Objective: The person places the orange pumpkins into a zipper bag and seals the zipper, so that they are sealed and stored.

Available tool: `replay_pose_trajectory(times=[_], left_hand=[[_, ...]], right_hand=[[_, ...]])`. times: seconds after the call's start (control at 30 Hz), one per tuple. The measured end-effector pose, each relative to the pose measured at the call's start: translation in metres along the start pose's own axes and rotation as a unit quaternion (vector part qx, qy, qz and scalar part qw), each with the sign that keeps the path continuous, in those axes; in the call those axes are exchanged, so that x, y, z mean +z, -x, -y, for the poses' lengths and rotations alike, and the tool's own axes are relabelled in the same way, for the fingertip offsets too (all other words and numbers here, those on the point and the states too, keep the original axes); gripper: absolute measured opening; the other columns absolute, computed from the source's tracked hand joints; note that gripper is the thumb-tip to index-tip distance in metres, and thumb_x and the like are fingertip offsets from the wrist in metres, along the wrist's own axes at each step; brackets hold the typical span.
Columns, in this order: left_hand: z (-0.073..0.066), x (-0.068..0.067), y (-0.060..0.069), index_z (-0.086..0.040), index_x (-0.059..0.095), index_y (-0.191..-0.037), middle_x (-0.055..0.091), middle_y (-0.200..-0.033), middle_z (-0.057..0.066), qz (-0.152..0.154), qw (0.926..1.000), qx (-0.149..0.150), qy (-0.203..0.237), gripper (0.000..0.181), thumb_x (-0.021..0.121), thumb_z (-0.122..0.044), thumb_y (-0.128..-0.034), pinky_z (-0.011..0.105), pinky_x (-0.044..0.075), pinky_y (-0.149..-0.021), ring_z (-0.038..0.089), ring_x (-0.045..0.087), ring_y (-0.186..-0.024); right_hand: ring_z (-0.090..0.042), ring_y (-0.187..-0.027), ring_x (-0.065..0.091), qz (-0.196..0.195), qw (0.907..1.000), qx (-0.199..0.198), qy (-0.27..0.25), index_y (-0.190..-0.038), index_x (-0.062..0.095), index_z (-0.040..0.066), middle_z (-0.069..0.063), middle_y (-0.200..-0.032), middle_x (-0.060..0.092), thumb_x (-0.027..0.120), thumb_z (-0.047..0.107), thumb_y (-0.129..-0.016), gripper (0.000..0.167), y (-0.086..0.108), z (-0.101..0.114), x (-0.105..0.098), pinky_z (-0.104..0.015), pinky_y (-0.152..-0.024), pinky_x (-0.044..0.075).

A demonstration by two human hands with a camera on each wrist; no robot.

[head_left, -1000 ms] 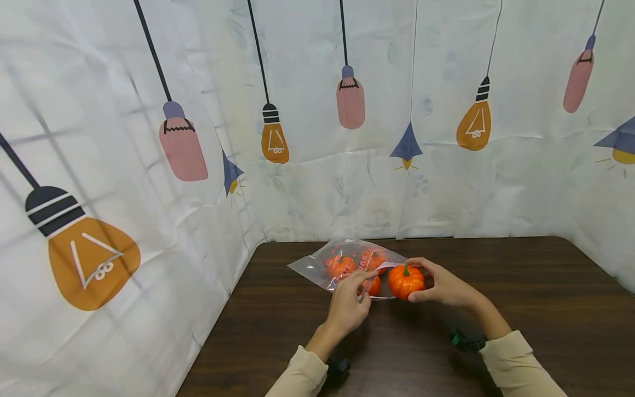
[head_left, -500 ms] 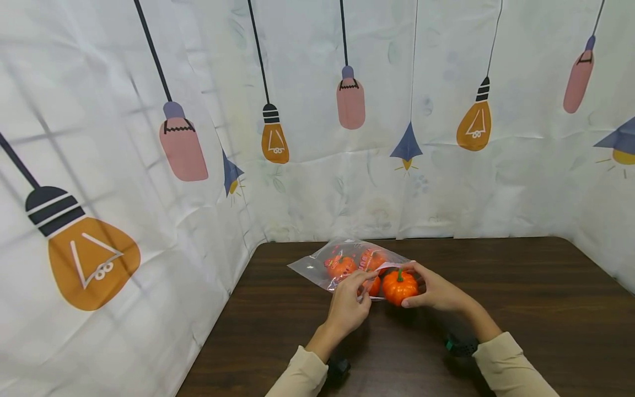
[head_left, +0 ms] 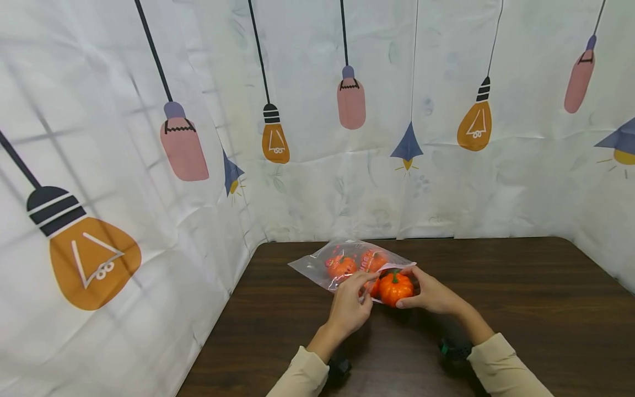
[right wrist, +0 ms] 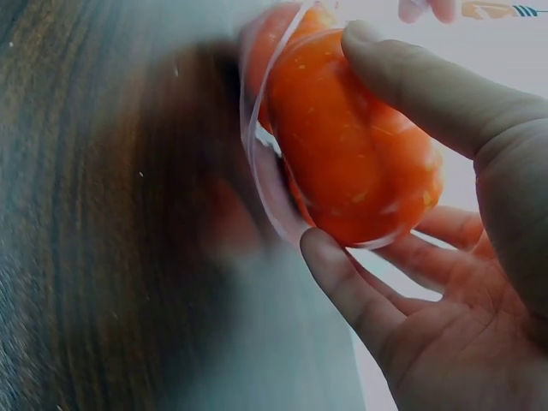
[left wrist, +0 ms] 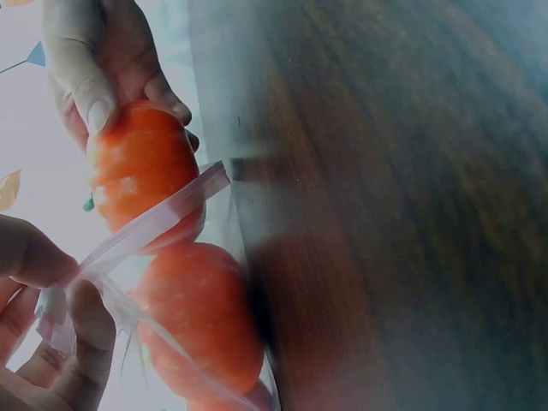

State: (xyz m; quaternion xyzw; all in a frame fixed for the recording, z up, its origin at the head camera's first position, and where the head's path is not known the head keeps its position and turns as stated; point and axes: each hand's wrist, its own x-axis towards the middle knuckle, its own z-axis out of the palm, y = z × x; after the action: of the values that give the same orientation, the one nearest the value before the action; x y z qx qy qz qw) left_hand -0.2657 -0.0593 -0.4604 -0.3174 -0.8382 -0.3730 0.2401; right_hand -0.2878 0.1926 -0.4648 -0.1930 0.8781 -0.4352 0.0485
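Note:
My right hand (head_left: 432, 293) grips an orange toy pumpkin (head_left: 396, 289) with a green stem, thumb on one side and fingers on the other. That pumpkin is partly inside the mouth of a clear zip bag (head_left: 313, 268). Between thumb and fingers, my left hand (head_left: 350, 303) pinches the bag's edge, seen in the left wrist view as a pale zip strip (left wrist: 154, 218). Inside the bag lie several more orange pumpkins (head_left: 342, 267), one (left wrist: 201, 317) right against the held one. In the right wrist view the bag's rim (right wrist: 253, 145) runs beside the held pumpkin (right wrist: 347, 141).
The bag lies on a dark brown wooden table (head_left: 521, 309). A white curtain (head_left: 317, 193) printed with lamps hangs behind the table and along its left side. Dark wrist devices (head_left: 453, 350) sit under both forearms.
My right hand has moved left and slightly down with the pumpkin, from beside the bag's mouth to partly inside it. My left hand has stayed at the bag's edge.

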Motion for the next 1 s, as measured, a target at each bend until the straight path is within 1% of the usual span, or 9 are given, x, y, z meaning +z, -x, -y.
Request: replay_pose_trajectory(times=[0.1,0.23,0.37,0.43,0.5,0.6,0.7,0.83,1.0], left_hand=[[0.000,0.000,0.000,-0.011,0.073,-0.124,0.074,-0.113,0.000,0.002,1.0000,0.002,0.001,0.046,0.070,0.005,-0.0815,0.014,0.046,-0.066,0.009,0.058,-0.077],[0.000,0.000,0.000,-0.012,0.072,-0.125,0.074,-0.116,-0.001,0.006,1.0000,0.006,0.000,0.046,0.069,0.004,-0.0816,0.014,0.046,-0.066,0.008,0.058,-0.077],[-0.001,0.001,0.000,-0.012,0.072,-0.124,0.074,-0.118,0.001,0.011,0.9999,0.012,0.000,0.045,0.068,0.005,-0.0822,0.022,0.054,-0.069,0.010,0.060,-0.080],[-0.001,0.001,0.000,-0.011,0.072,-0.124,0.074,-0.119,0.001,0.013,0.9998,0.013,0.001,0.045,0.068,0.005,-0.0825,0.023,0.055,-0.070,0.010,0.060,-0.080],[-0.002,0.001,0.000,-0.010,0.072,-0.124,0.074,-0.119,0.001,0.016,0.9998,0.013,0.005,0.045,0.067,0.006,-0.0822,0.021,0.053,-0.068,0.011,0.059,-0.079],[-0.002,0.001,-0.001,-0.010,0.073,-0.124,0.073,-0.119,0.001,0.019,0.9997,0.014,0.006,0.045,0.067,0.006,-0.0818,0.013,0.046,-0.066,0.011,0.060,-0.080],[-0.002,0.002,0.000,-0.010,0.073,-0.123,0.073,-0.120,0.001,0.021,0.9996,0.016,0.006,0.045,0.066,0.006,-0.0816,0.011,0.041,-0.064,0.012,0.062,-0.084],[-0.002,0.001,0.000,-0.009,0.072,-0.123,0.073,-0.121,0.002,0.026,0.9996,0.010,0.009,0.045,0.065,0.006,-0.0814,0.012,0.039,-0.063,0.014,0.063,-0.087],[-0.002,0.000,0.001,-0.009,0.072,-0.124,0.073,-0.120,0.002,0.030,0.9994,-0.001,0.014,0.044,0.067,0.005,-0.0827,0.013,0.041,-0.064,0.015,0.062,-0.084]], right_hand=[[-0.032,-0.116,0.061,-0.008,0.9999,0.006,0.006,-0.140,0.044,-0.002,-0.022,-0.135,0.057,0.084,0.039,-0.083,0.081,-0.001,0.001,0.003,-0.049,-0.097,0.054],[-0.032,-0.116,0.060,-0.032,0.9992,0.016,0.019,-0.141,0.044,-0.003,-0.023,-0.136,0.057,0.083,0.042,-0.083,0.082,-0.002,0.000,0.006,-0.056,-0.102,0.050],[-0.032,-0.115,0.060,-0.061,0.9971,0.030,0.032,-0.139,0.045,-0.003,-0.022,-0.136,0.057,0.083,0.044,-0.082,0.083,-0.003,-0.002,0.008,-0.056,-0.102,0.049],[-0.033,-0.114,0.060,-0.073,0.9960,0.034,0.037,-0.138,0.046,-0.004,-0.024,-0.135,0.057,0.084,0.043,-0.082,0.082,-0.003,-0.003,0.010,-0.056,-0.100,0.050],[-0.034,-0.113,0.060,-0.085,0.9945,0.043,0.043,-0.136,0.046,-0.005,-0.025,-0.133,0.057,0.084,0.043,-0.082,0.082,-0.004,-0.003,0.011,-0.056,-0.100,0.050],[-0.037,-0.112,0.059,-0.099,0.9912,0.063,0.061,-0.136,0.046,-0.007,-0.028,-0.132,0.053,0.084,0.045,-0.081,0.084,-0.003,-0.003,0.012,-0.058,-0.098,0.050],[-0.039,-0.110,0.058,-0.111,0.9877,0.085,0.071,-0.136,0.046,-0.007,-0.031,-0.131,0.049,0.084,0.047,-0.081,0.086,-0.003,-0.001,0.012,-0.058,-0.096,0.050],[-0.038,-0.104,0.058,-0.126,0.9854,0.091,0.070,-0.130,0.047,-0.008,-0.032,-0.124,0.048,0.086,0.044,-0.079,0.082,-0.003,-0.001,0.011,-0.056,-0.092,0.050],[-0.031,-0.093,0.057,-0.144,0.9836,0.088,0.063,-0.116,0.049,-0.004,-0.022,-0.108,0.054,0.087,0.035,-0.079,0.066,-0.004,-0.002,0.011,-0.042,-0.082,0.049]])
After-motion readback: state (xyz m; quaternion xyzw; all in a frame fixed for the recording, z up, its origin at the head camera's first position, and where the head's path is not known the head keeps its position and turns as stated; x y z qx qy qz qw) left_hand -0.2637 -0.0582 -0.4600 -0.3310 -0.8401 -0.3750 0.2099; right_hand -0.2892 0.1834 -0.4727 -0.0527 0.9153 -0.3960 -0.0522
